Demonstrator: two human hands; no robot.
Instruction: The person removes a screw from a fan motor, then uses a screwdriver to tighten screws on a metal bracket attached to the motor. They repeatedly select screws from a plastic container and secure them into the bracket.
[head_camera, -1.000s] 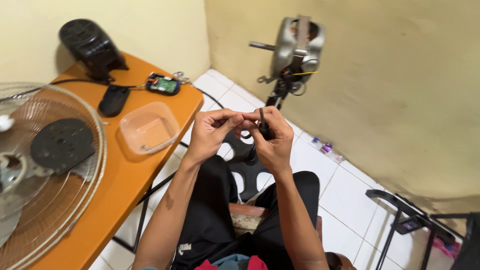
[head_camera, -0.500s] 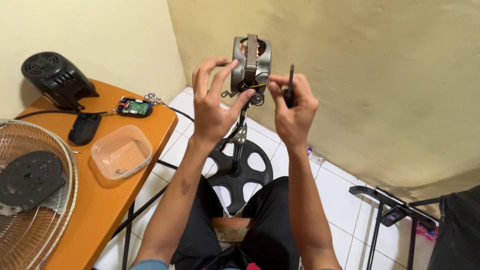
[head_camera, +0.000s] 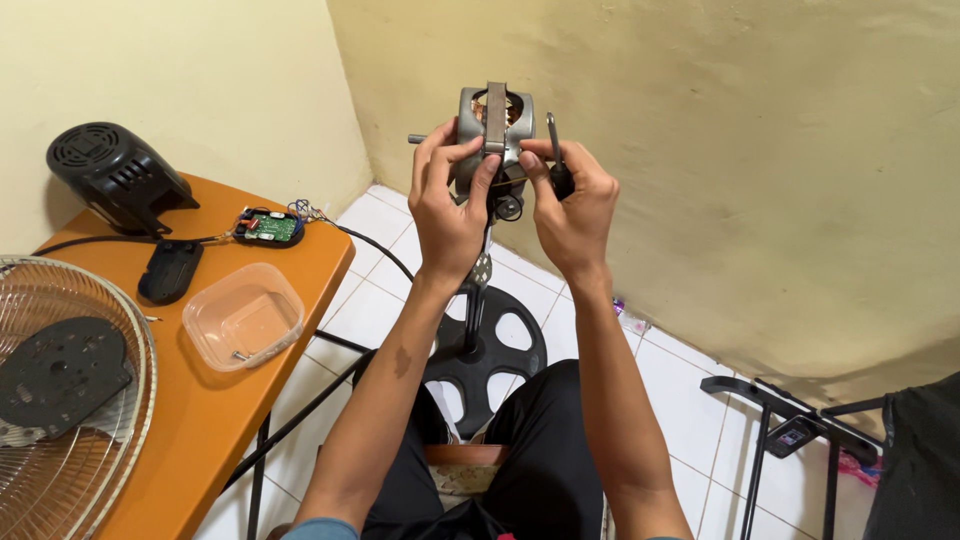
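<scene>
Up high, grey fan motor (head_camera: 492, 135), copper windings showing; left hand (head_camera: 447, 195) fingers grip it, right hand (head_camera: 572, 195) clasps screwdriver (head_camera: 556, 150).

Fan motor (head_camera: 490, 135) up on stand (head_camera: 474, 300), above round base (head_camera: 485, 345) on floor (head_camera: 690, 400), near wall corner. Left hand (head_camera: 445, 195) on motor's left side, right hand (head_camera: 570, 200) on its right, with screwdriver (head_camera: 555, 150) upright beside motor. Bench (head_camera: 200, 400) to the left. On bench: motor cover (head_camera: 115, 175) at far edge, circuit board (head_camera: 268, 227) right of it, small cover (head_camera: 170, 270) nearer, plastic tray (head_camera: 243, 315) nearer again, fan grille (head_camera: 70, 390) at near left.
</scene>
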